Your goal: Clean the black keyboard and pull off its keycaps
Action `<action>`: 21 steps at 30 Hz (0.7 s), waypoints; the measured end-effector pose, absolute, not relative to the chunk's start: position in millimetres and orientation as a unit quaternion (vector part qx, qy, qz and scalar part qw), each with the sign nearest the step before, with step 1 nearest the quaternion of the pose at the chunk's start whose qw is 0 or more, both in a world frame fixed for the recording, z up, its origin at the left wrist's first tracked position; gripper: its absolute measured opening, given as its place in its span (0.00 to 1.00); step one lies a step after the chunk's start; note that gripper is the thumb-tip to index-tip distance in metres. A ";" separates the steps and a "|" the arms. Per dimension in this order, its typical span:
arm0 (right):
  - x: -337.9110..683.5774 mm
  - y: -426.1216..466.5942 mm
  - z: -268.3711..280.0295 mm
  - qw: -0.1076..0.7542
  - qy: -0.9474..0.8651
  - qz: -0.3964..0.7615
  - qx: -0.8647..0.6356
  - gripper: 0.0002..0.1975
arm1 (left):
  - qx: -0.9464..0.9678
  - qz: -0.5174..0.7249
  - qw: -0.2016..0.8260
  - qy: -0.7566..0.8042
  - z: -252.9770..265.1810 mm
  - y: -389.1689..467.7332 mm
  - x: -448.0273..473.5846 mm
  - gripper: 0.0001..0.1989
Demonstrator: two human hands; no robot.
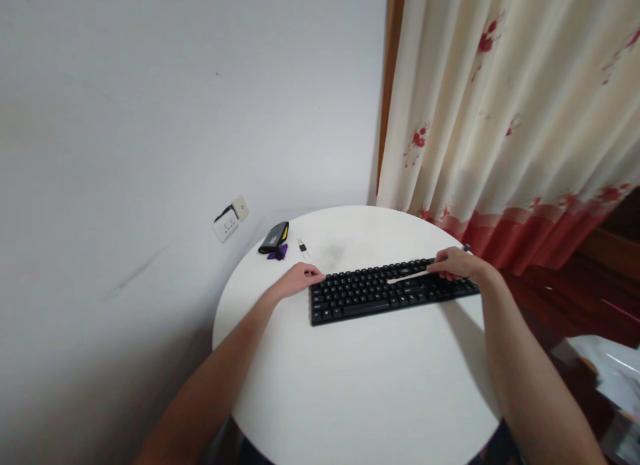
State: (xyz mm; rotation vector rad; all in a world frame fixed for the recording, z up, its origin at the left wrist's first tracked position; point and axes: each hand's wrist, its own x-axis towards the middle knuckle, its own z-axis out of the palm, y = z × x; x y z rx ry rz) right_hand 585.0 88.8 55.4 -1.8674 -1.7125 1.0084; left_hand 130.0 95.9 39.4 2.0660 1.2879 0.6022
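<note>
From my remote view, the black keyboard (353,293) lies lengthwise across the white worktop (360,385), presumably so that both hands reach it. My left hand (299,279) touches its far left corner, likely bracing it against sliding; its fingers lie close together, though I cannot tell whether they pinch the edge. My right hand (456,263) holds a pale stick (407,277), possibly a brush, by its right end in narrowed fingers, which appears to leave the tip free over the middle keys. Both forearms extend from the near side, the right one angling leftward over the keyboard's right portion. Far left, a dark pouch (274,238) sits apart, out of the way.
</note>
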 end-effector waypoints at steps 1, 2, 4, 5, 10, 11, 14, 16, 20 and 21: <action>587.0 89.4 54.5 0.206 -0.614 0.362 -0.670 0.17 | 0.782 0.229 0.313 0.488 39.6 95.7 130.3 0.19; 588.2 90.1 53.7 0.206 -0.614 0.362 -0.670 0.17 | 0.781 0.230 0.313 0.488 39.8 95.4 130.5 0.19; 590.0 91.0 52.7 0.205 -0.617 0.361 -0.669 0.17 | 0.780 0.230 0.316 0.489 40.6 94.7 131.0 0.19; 591.2 91.2 52.5 0.206 -0.618 0.361 -0.668 0.17 | 0.780 0.230 0.317 0.489 41.0 94.4 131.2 0.19; 604.3 87.8 54.7 0.218 -0.587 0.367 -0.688 0.16 | 0.778 0.227 0.318 0.491 42.4 93.4 132.1 0.19; 607.3 86.7 55.6 0.220 -0.580 0.368 -0.692 0.15 | 0.779 0.226 0.318 0.491 42.3 93.5 132.2 0.19; 613.3 84.9 58.2 0.227 -0.575 0.356 -0.701 0.15 | 0.782 0.226 0.315 0.487 41.1 94.5 131.8 0.19; 614.5 85.6 59.5 0.231 -0.575 0.341 -0.707 0.14 | 0.783 0.227 0.313 0.487 40.1 95.4 131.4 0.19; 618.2 88.6 58.9 0.246 -0.589 0.301 -0.709 0.13 | 0.784 0.225 0.314 0.485 39.0 96.6 130.5 0.19; 620.2 88.9 57.8 0.255 -0.589 0.298 -0.707 0.13 | 0.785 0.225 0.314 0.484 38.8 96.8 130.3 0.19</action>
